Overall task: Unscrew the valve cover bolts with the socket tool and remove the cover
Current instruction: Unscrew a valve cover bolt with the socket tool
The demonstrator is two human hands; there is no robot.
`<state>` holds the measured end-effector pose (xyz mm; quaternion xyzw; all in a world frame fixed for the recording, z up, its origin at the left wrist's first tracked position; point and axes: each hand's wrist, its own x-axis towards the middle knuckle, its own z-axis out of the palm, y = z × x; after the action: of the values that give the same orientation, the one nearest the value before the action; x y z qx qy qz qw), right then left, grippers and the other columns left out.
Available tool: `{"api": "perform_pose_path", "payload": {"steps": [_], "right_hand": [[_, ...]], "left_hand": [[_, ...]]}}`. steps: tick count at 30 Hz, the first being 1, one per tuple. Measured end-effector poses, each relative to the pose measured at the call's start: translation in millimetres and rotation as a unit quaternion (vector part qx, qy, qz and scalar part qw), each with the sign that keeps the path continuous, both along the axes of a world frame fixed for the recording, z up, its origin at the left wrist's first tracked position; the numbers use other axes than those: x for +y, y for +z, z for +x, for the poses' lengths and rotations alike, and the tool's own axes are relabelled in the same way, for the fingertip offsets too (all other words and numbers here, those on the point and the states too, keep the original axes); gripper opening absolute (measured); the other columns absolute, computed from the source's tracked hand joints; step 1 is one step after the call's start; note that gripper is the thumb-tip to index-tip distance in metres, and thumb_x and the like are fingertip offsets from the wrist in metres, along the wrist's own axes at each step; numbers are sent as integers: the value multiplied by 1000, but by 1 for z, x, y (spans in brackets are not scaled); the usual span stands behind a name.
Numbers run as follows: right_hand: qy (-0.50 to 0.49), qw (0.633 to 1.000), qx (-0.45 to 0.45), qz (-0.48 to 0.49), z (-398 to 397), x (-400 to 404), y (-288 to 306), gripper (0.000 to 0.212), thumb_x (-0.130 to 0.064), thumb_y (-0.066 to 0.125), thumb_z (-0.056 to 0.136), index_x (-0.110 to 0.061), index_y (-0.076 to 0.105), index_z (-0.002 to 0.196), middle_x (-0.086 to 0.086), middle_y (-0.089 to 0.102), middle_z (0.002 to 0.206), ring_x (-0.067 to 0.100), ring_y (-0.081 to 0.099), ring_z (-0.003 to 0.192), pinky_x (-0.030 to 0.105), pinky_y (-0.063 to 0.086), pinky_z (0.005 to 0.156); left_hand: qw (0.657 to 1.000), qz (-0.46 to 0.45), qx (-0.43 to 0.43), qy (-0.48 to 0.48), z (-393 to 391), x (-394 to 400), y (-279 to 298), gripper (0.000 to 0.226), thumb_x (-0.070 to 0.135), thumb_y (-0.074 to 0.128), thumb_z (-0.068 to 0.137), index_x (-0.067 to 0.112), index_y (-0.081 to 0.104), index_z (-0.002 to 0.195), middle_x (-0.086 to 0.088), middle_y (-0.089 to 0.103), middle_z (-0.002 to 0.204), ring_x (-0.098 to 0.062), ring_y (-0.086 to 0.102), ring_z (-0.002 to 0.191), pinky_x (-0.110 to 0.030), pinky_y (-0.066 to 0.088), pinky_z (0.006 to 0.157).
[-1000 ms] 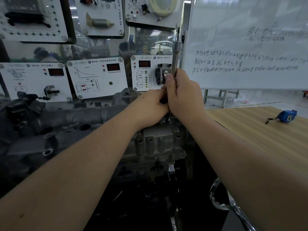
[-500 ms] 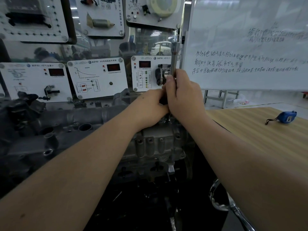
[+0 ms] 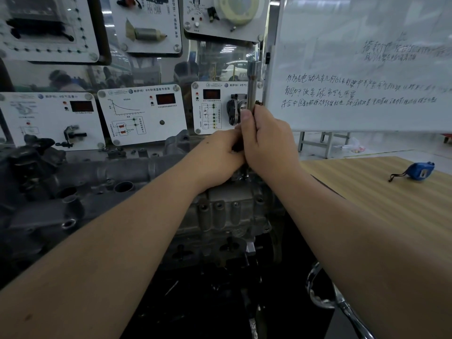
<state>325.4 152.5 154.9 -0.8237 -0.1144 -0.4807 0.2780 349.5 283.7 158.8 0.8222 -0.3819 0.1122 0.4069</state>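
Observation:
A grey metal engine with its valve cover fills the left and middle of the view. The socket tool, a steel shaft, stands upright over the cover's far right end. My right hand grips the shaft with the thumb laid along it. My left hand holds the tool's lower part just beside the right hand. The tool's tip and the bolt under it are hidden by my hands.
White sensor training panels stand behind the engine. A whiteboard with handwriting is at the right. A wooden table carries a blue tape measure. A chrome tool lies low at the right.
Both hands stay on the upright tool in nearly the same place. No clear turn or lift shows.

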Motion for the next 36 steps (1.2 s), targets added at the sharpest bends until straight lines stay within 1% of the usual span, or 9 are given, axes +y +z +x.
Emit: {"api": "perform_pose_path", "payload": {"steps": [3, 6, 13, 16, 20, 25, 27, 34, 36], "right_hand": [[7, 1000, 1, 2, 1, 0, -1, 22, -28, 44, 109, -12, 51, 95, -8, 49, 64, 19, 50, 59, 33, 31, 58], [20, 1000, -9, 14, -1, 1, 0, 35, -32, 51, 106, -5, 53, 128, 1, 62, 78, 23, 57, 71, 32, 36, 62], [4, 1000, -20, 2, 1, 1, 0, 21, -25, 45, 108, -15, 41, 90, -6, 47, 63, 26, 52, 60, 37, 36, 54], [13, 1000, -11, 5, 3, -1, 0, 21, -26, 41, 109, -12, 49, 96, 3, 64, 75, 29, 60, 68, 43, 46, 60], [31, 999, -4, 11, 0, 2, 0, 39, -35, 50, 106, -7, 51, 133, -5, 65, 91, 19, 60, 77, 33, 43, 66], [15, 1000, -18, -7, 0, 1, 0, 19, -27, 48, 107, -12, 49, 96, -7, 50, 68, 25, 53, 63, 36, 39, 57], [6, 1000, -11, -6, 1, 0, 0, 22, -26, 43, 109, -12, 47, 92, 1, 58, 69, 32, 59, 66, 42, 45, 58], [14, 1000, -6, -1, 0, 2, 0, 37, -35, 48, 107, -8, 50, 131, 1, 65, 83, 22, 59, 74, 33, 38, 63], [14, 1000, -10, -4, 0, 2, 0, 32, -31, 49, 107, -5, 53, 124, -3, 58, 76, 22, 53, 69, 32, 35, 62]], "left_hand": [[1000, 0, -5, 6, 0, 1, 0, 35, 10, 55, 95, 43, 58, 82, 17, 70, 75, 9, 63, 63, -6, 42, 52], [1000, 4, -15, 9, 2, 0, 0, 31, 10, 59, 93, 38, 59, 80, 15, 68, 72, 8, 61, 62, -8, 40, 50], [1000, -2, -1, -3, 1, 0, 1, 33, 15, 58, 93, 46, 59, 83, 29, 69, 81, 7, 65, 65, -7, 43, 52], [1000, 2, 4, 3, 2, -1, 0, 33, 15, 58, 95, 45, 60, 82, 15, 71, 76, 3, 65, 60, -9, 43, 50], [1000, 8, -9, 16, 1, 1, 2, 30, 12, 61, 93, 38, 57, 79, 29, 66, 68, 12, 60, 60, -5, 39, 48], [1000, 5, -12, 14, 1, 0, 1, 29, 11, 60, 91, 37, 58, 79, 16, 68, 68, 10, 59, 59, -7, 38, 48], [1000, 11, 1, 0, -1, 0, 1, 30, 12, 56, 94, 39, 58, 81, 26, 68, 70, 10, 60, 59, -6, 39, 48], [1000, 10, -11, 4, 0, 1, 1, 33, 11, 61, 93, 40, 56, 80, 35, 65, 68, 14, 60, 63, -4, 40, 50], [1000, 4, -18, 3, 0, 0, 1, 33, 11, 62, 91, 41, 57, 80, 31, 67, 71, 13, 61, 65, -5, 40, 52]]}}
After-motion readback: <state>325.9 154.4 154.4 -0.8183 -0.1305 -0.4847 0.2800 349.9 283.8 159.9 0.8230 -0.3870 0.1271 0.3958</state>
